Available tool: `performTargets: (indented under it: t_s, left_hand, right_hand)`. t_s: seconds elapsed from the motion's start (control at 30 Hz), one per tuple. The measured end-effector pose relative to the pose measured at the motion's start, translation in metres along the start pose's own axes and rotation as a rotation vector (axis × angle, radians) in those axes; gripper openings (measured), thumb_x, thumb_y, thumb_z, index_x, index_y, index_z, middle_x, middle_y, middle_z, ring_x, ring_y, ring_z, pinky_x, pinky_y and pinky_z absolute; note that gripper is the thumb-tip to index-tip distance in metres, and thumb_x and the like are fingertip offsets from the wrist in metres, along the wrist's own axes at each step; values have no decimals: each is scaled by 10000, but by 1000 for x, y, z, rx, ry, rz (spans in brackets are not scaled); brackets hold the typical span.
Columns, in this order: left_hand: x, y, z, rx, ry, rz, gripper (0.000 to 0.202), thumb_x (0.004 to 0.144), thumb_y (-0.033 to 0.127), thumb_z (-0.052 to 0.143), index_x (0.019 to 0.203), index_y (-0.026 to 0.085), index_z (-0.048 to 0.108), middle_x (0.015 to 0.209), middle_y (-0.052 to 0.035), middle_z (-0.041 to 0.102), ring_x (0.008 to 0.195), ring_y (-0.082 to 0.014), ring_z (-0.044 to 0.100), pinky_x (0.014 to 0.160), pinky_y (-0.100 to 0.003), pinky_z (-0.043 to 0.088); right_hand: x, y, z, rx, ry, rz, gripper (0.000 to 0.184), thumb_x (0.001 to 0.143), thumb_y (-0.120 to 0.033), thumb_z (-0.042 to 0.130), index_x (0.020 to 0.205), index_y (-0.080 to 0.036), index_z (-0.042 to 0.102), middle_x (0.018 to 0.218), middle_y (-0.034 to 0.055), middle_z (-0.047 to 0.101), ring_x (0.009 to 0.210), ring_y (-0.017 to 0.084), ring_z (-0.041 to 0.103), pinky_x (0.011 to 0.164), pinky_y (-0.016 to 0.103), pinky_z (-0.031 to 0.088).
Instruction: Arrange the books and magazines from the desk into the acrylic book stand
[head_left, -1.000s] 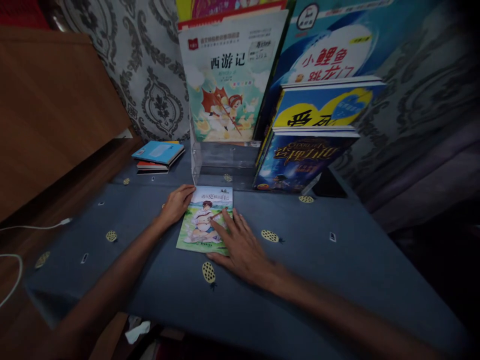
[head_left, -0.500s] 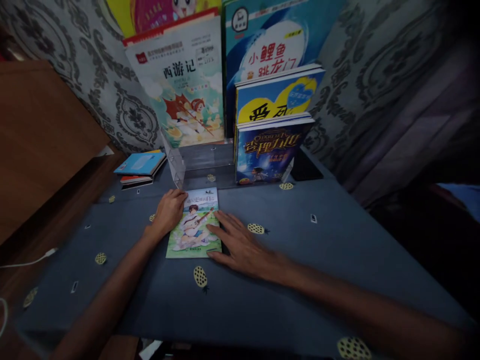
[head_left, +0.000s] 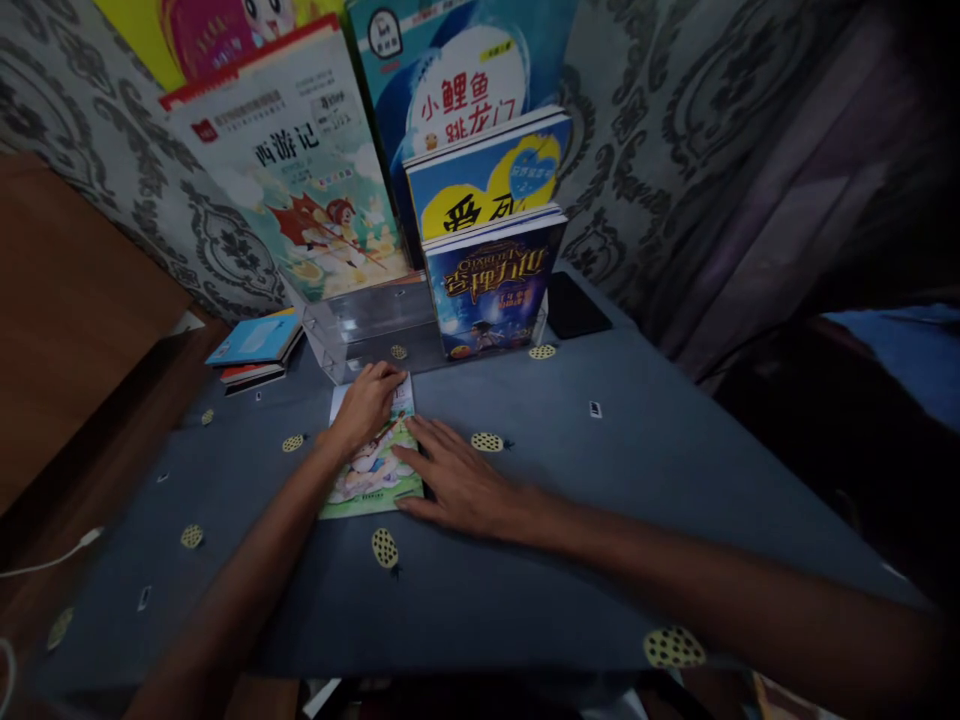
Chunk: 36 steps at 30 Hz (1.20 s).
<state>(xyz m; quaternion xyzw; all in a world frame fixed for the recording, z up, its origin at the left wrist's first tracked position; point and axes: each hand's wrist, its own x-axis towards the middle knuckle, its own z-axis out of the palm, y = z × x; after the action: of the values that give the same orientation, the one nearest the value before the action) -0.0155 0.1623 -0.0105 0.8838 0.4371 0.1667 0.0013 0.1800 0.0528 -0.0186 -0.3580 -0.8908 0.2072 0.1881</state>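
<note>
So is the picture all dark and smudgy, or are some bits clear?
Head view: dim all over, nearly black at upper right; head view, left edge: the wooden panel looks smeared, but the book by the hands is somewhat clearer; head view, middle: a faint shine on the clear plastic stand.

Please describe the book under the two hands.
On the blue-grey tablecloth, find the clear stand. Just in front lies a thin, green-bottomed book, the left hand across its top and the right hand over its right edge. Unlike the upright books and the stack, it lies flat alone.
</note>
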Motion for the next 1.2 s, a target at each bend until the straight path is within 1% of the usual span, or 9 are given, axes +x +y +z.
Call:
performTargets:
  t_s: [0.13, 0.23, 0.37, 0.53, 0.67, 0.8, 0.9, 1.0, 1.2]
  left_hand:
    - [-12, 0, -4, -37, -26, 34, 401, 947, 116, 429, 1242, 187, 690, 1187, -111, 656, 1096, -253, 592, 976, -415, 505]
    - [-27, 8, -11, -89, -72, 54, 377, 973, 147, 430, 1251, 188, 681, 1263, -121, 634, 1169, -261, 580, 1013, -431, 497]
    - [-55, 29, -26, -125, -134, 79, 370, 973, 137, 438, 1246, 216, 676, 1267, -106, 628, 1191, -257, 563, 1039, -447, 489]
    - [-98, 63, -40, -168, -185, 135, 439, 946, 66, 425, 1268, 254, 659, 1254, -96, 632, 1180, -257, 570, 1033, -475, 493]
    - [-123, 79, -44, -196, -163, 128, 464, 958, 52, 421, 1315, 266, 625, 1255, -90, 632, 1194, -253, 567, 1006, -456, 508]
    - [-130, 85, -44, -202, -137, 112, 371, 1005, 131, 442, 1305, 253, 624, 1252, -94, 632, 1182, -253, 572, 999, -449, 506]
    - [-125, 88, -41, -125, -129, 81, 297, 1017, 235, 495, 1289, 230, 615, 1249, -107, 636, 1156, -263, 587, 987, -452, 508]
    - [-120, 88, -35, 24, -122, 71, 339, 1000, 317, 558, 1314, 190, 569, 1293, -138, 624, 1192, -296, 582, 991, -471, 501]
    - [-117, 83, -26, 264, -126, 195, 357, 1031, 353, 508, 1315, 138, 530, 1338, -180, 630, 1236, -308, 599, 996, -457, 496]
  right_hand:
    - [0, 8, 2, 26, -23, -15, 777, 884, -556, 687, 1495, -133, 461, 1636, 252, 301, 1531, 395, 254, 1207, 614, 293]
    - [1, 15, 5, 80, -1, -6, 1009, 799, -591, 763, 1581, -161, 292, 1667, 243, 217, 1528, 402, 260, 1184, 595, 349]
    - [1, 22, 11, 116, 47, -8, 1179, 778, -628, 762, 1633, -207, 69, 1691, 227, 131, 1548, 399, 198, 1196, 602, 327]
    - [0, 25, 16, 134, 44, -25, 1189, 800, -684, 705, 1638, -236, -10, 1690, 211, 163, 1551, 398, 188, 1198, 638, 297]
    - [0, 26, 11, 156, 19, -57, 1160, 801, -678, 710, 1640, -230, 46, 1678, 208, 219, 1549, 399, 196, 1206, 665, 251]
    - [5, 33, 0, 332, -24, -60, 1086, 789, -655, 737, 1617, -200, 202, 1666, 192, 270, 1542, 373, 237, 1230, 621, 245]
    - [14, 44, -3, 620, 62, -8, 874, 884, -624, 638, 1580, -229, 287, 1627, 158, 372, 1485, 315, 384, 1215, 573, 319]
    - [19, 55, -2, 805, 172, 83, 686, 940, -574, 573, 1503, -226, 396, 1526, 146, 513, 1390, 278, 519, 1198, 552, 355]
    - [19, 57, 2, 884, 232, 80, 621, 903, -551, 624, 1403, -202, 502, 1449, 151, 580, 1294, 278, 602, 1160, 525, 414]
